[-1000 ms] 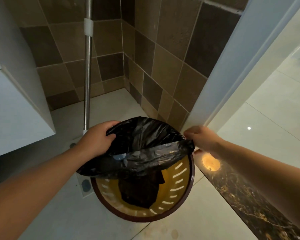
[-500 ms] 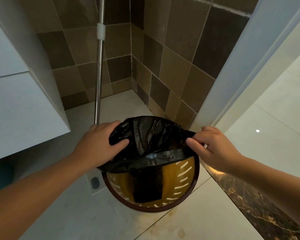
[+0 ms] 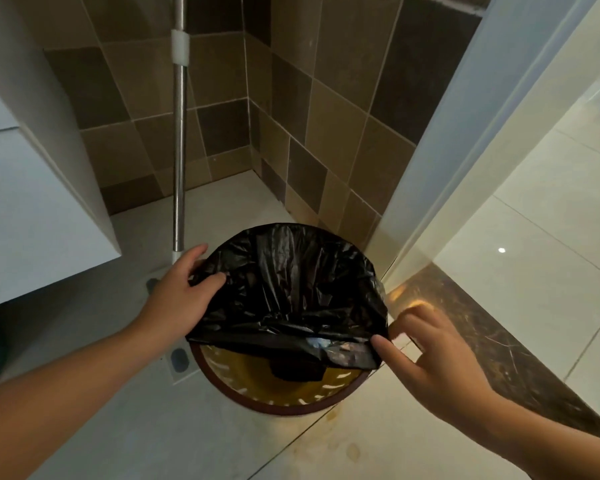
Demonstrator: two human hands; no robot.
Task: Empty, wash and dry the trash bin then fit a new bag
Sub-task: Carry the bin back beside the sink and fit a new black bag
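From the head view I see the trash bin (image 3: 281, 405) standing upright on the pale floor tiles (image 3: 84, 427) in the corner, its round mouth facing straight up at me and its long axis vertical — brown rim, yellow slotted wall inside. A black bag (image 3: 288, 289) is stretched over the far part of the rim and covers most of the opening; its loose near edge runs left to right across the mouth, leaving the near part of the bin uncovered. My left hand (image 3: 177, 299) sits at the bin's left rim, thumb curled over the plastic and fingers behind it, gripping the bag. My right hand (image 3: 433, 355) is at the right rim, thumb tip touching the bag's edge with the fingers half spread — I cannot tell whether it actually pinches the plastic. A metal mop pole (image 3: 179, 150) stands just beyond the left hand, against the brown wall tiles (image 3: 326, 116).
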